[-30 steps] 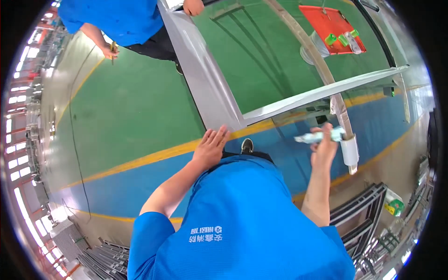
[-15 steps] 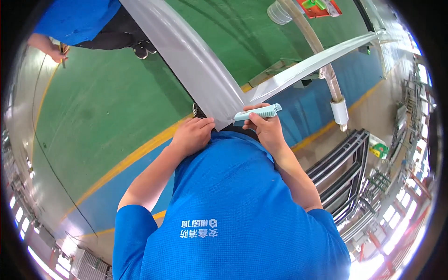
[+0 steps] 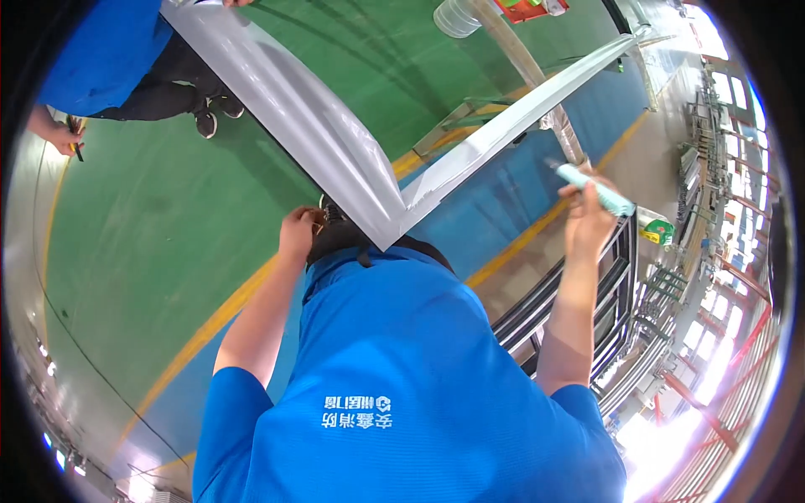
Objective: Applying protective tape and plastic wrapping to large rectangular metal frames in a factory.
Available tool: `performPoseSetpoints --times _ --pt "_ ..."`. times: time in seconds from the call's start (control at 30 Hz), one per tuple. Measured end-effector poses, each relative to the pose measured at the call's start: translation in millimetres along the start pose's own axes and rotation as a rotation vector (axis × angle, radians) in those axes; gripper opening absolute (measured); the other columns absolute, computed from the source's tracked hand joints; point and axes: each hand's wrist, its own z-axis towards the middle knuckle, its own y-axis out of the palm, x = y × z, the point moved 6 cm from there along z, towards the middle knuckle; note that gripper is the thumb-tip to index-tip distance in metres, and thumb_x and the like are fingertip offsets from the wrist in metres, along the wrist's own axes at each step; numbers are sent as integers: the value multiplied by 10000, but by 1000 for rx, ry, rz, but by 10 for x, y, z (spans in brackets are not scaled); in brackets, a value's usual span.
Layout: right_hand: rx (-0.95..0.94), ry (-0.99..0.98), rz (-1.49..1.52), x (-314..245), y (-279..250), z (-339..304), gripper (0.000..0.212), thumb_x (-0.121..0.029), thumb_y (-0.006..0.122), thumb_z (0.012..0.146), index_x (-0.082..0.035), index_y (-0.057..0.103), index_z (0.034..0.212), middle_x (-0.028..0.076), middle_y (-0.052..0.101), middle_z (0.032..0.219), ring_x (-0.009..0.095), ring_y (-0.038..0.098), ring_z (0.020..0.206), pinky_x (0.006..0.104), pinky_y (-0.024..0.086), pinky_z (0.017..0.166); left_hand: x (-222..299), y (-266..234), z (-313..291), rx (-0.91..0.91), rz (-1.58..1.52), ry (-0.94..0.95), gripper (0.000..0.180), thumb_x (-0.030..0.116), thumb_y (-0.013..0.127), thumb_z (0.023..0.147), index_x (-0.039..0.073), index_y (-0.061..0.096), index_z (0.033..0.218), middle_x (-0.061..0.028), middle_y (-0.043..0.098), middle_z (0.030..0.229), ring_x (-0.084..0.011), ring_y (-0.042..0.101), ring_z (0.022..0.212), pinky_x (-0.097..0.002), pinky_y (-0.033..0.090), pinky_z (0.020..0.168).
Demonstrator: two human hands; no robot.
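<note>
A pale teal utility knife [image 3: 616, 201] is in my right hand [image 3: 587, 225], raised to the right of the frame, its blade end pointing up and left. Two silver-grey frame bars meet in a corner at my waist: a wide bar [image 3: 323, 130] running up to the left and a narrower bar [image 3: 495, 138] running up to the right. My left hand [image 3: 297, 235] is left of that corner, off the bar, beside my dark trousers. Its fingers are curled together; what they hold, if anything, is too small to make out.
A co-worker in a blue shirt [image 3: 105, 50] stands at the far left, a dark tool in one hand [image 3: 63, 138], the other at the wide bar's far end. A wrapped beam [image 3: 511, 50] crosses under the narrow bar. Black frames [image 3: 616, 285] lie to the right, by a green-and-white package [image 3: 656, 230].
My right hand has swung away from the corner to the right with the knife. My left hand has come off the wide bar, leftward. The co-worker's second hand now shows at the bar's far end.
</note>
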Motion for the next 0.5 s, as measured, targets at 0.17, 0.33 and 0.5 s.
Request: performPoseSetpoints --times 0.17,0.33,0.5 --pt "-52 275 -211 530 305 -727 259 9 594 921 1 488 1158 214 612 1173 200 663 731 339 607 650 -217 545 538 -537 -616 -240 412 217 635 912 48 557 1280 -73 668 1110 -185 627 965 -328 525 795" --pt "-6 448 -407 603 200 -1049 275 -84 658 913 17 525 1131 159 662 1067 144 661 738 303 603 657 386 1151 672 -773 -730 -190 534 350 670 885 38 569 1307 -171 637 1238 -313 582 1192 -483 432 1073" --pt "91 485 -474 574 -220 -1281 237 -94 640 935 23 563 1125 130 675 991 129 655 732 276 585 661 568 1550 700 -1135 -841 321 530 431 577 923 27 606 1264 -171 648 1218 -386 559 1213 -578 343 1120"
